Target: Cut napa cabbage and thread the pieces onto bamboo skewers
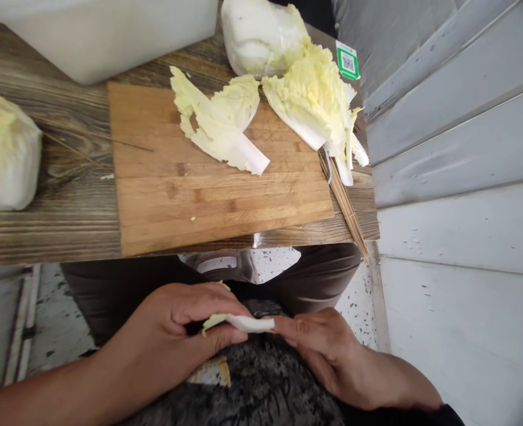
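Low in front of my body, my left hand (199, 316) pinches a narrow piece of napa cabbage leaf (250, 323) between thumb and fingers. Its pale green frilly edge points left and its white rib points right. My right hand (321, 343) is closed, with the index fingertip against the rib's cut end. Whether these fingers grip something thin there is hidden. Beyond both hands, a wooden cutting board (226, 201) lies on the table. Loose cabbage leaves (219, 127) rest on it, and more leaves (317, 100) are piled over its right corner.
A bundle of thin wooden skewers (348, 210) juts over the table's front edge. Single skewers (97, 139) lie at left. One cabbage head (8, 154) sits far left, another (261, 38) at the back. A white bin (110, 35) stands behind the board; a panelled wall (457, 148) bounds the right.
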`<state>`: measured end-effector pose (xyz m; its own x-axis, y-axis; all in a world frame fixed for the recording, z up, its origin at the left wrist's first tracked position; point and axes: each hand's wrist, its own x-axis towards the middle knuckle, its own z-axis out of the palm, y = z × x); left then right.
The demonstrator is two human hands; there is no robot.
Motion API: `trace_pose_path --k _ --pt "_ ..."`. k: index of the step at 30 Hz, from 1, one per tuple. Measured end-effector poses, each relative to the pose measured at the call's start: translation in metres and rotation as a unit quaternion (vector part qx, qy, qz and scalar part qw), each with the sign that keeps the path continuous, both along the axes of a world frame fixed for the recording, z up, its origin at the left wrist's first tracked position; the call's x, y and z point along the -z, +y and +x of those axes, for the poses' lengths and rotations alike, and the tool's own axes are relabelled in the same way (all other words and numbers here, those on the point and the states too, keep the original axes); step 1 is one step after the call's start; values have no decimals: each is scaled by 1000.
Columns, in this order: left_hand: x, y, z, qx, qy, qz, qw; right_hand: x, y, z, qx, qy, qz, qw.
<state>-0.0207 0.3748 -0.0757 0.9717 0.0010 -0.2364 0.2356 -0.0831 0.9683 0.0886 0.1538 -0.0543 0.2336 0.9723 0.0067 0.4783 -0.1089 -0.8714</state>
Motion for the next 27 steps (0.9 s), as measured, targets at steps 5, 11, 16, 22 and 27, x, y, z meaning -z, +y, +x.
trace_pose_path --k 5,11,16,22,27 --pt "6 -5 -4 3 -20 -7 1000 -3 3 1 5 19 4 1000" --pt "6 -7 -1 10 -13 -1 1000 -8 8 3 -7 3 -45 999" --pt "3 -6 4 16 -9 -2 1000 -14 15 6 -16 39 -91 995" --pt "0 -7 8 7 -13 -8 1000 -17 19 10 -15 47 -110 993" --pt "-6 -7 12 21 5 3 1000 -14 23 10 -18 54 -110 992"
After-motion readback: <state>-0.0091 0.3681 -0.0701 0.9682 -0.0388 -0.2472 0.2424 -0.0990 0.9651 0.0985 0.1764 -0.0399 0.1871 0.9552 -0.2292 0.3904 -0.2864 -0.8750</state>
